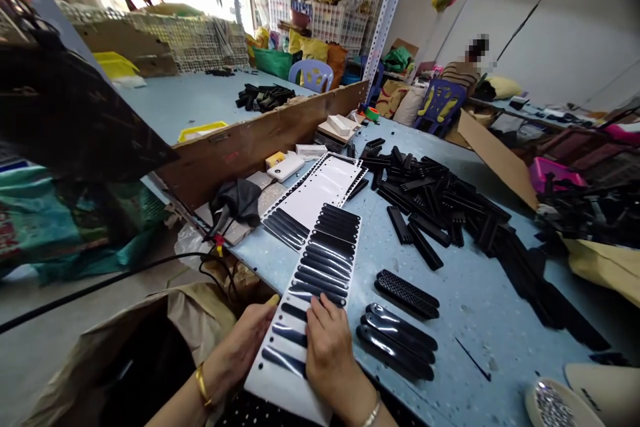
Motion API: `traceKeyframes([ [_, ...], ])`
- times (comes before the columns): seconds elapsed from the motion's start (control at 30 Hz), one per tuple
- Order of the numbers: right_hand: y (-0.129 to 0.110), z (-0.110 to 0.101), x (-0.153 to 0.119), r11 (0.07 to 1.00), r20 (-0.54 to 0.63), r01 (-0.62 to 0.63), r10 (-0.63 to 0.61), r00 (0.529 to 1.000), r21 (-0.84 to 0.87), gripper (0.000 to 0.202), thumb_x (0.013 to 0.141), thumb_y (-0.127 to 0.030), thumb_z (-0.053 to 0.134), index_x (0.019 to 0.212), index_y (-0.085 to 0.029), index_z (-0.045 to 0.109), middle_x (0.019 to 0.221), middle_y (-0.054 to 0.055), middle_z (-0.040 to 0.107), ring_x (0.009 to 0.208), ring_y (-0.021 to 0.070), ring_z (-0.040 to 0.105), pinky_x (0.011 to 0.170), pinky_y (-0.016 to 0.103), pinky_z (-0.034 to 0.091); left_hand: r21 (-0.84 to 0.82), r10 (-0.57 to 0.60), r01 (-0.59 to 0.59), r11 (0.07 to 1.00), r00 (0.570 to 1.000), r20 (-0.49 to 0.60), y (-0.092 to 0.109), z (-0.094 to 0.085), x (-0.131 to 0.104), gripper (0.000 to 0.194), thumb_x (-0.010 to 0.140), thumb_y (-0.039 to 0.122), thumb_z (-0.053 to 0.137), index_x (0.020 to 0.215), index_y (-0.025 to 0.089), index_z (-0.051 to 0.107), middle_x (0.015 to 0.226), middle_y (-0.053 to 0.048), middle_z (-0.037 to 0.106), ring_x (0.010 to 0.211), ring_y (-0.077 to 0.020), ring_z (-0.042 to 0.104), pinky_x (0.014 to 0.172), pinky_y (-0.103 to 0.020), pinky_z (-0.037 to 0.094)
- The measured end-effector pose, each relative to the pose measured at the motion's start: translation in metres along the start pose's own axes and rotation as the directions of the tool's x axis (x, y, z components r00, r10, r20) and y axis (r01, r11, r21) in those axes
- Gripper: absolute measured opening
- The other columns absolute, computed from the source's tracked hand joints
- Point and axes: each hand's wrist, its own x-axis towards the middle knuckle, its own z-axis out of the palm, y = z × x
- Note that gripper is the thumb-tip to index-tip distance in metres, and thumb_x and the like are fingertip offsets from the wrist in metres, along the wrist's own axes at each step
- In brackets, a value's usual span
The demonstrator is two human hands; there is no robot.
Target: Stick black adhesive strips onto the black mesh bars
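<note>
A white backing sheet with rows of glossy black stickers (pixel 327 267) slants from the table edge toward my lap. My left hand (pixel 250 330) grips its left edge, the thumb at the rim and the other fingers mostly hidden beneath. Over the lower part lies my right hand (pixel 327 340), its fingers bent and pressed together at one black sticker; the thumb is hidden. Some lower stickers sit apart with white gaps between them. To the right, glossy black rounded strips (pixel 397 340) lie side by side, behind them a black piece with a perforated pattern (pixel 407 293).
A large heap of black comb-like pieces (pixel 435 193) covers the table's far right. More sticker sheets (pixel 320 187) lie ahead, beside a wooden divider (pixel 280 120). A bowl of small shiny parts (pixel 553 403) stands near right. An open sack (pixel 165 347) is at lower left. A person (pixel 463 70) sits far back.
</note>
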Motion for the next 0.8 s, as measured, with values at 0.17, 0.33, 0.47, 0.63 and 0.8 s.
traceKeyframes([
  [0.17, -0.011, -0.014, -0.022, 0.996, 0.012, -0.007, 0.006, 1.0, 0.085, 0.036, 0.079, 0.0, 0.048, 0.111, -0.013, 0.059, 0.12, 0.016, 0.063, 0.117, 0.0334, 0.054, 0.09, 0.051, 0.049, -0.178, -0.044, 0.076, 0.981, 0.983, 0.178, -0.001, 0.0, 0.003, 0.026, 0.06, 0.026, 0.086, 0.077, 0.01, 0.073, 0.071, -0.006, 0.071, 0.064, -0.0163, 0.062, 0.063, -0.025, 0.046],
  [0.33, -0.008, -0.018, -0.004, 0.972, -0.073, -0.044, 0.062, 0.995, 0.231, 0.023, 0.084, -0.006, 0.05, 0.097, -0.019, 0.063, 0.095, 0.01, 0.068, 0.096, 0.0268, 0.063, 0.086, 0.046, 0.053, -0.274, -0.078, 0.102, 0.956, 0.992, 0.096, -0.012, 0.005, 0.007, 0.024, 0.059, 0.025, 0.086, 0.073, 0.011, 0.072, 0.066, -0.004, 0.07, 0.056, -0.0127, 0.059, 0.059, -0.023, 0.045],
  [0.47, -0.002, -0.005, 0.011, 0.964, -0.166, -0.083, 0.128, 0.978, 0.252, 0.026, 0.083, -0.014, 0.061, 0.108, -0.016, 0.065, 0.107, 0.014, 0.068, 0.105, 0.03, 0.062, 0.092, 0.05, 0.051, -0.241, -0.038, 0.057, 0.969, 0.996, 0.082, -0.01, 0.012, 0.003, 0.024, 0.063, 0.027, 0.084, 0.08, 0.013, 0.074, 0.068, -0.004, 0.07, 0.061, -0.0155, 0.06, 0.063, -0.026, 0.046],
  [0.63, 0.006, -0.003, 0.021, 0.866, -0.14, -0.173, 0.266, 0.954, 0.469, 0.021, 0.078, -0.02, 0.069, 0.099, -0.019, 0.073, 0.098, 0.011, 0.073, 0.093, 0.0271, 0.067, 0.084, 0.045, 0.055, -0.076, 0.109, -0.1, 0.992, 0.986, 0.125, 0.007, 0.025, 0.006, 0.017, 0.07, 0.027, 0.077, 0.08, 0.013, 0.077, 0.068, -0.003, 0.069, 0.07, -0.0174, 0.059, 0.07, -0.026, 0.044],
  [0.8, 0.013, -0.018, 0.031, 0.737, -0.046, -0.296, 0.405, 0.913, 0.608, 0.013, 0.08, -0.02, 0.065, 0.084, -0.021, 0.077, 0.086, 0.009, 0.075, 0.083, 0.024, 0.069, 0.076, 0.038, 0.057, -0.045, 0.105, -0.098, 0.994, 0.977, 0.184, 0.01, 0.035, 0.016, 0.014, 0.072, 0.026, 0.075, 0.07, 0.013, 0.074, 0.062, -0.001, 0.065, 0.06, -0.0132, 0.052, 0.058, -0.022, 0.039],
])
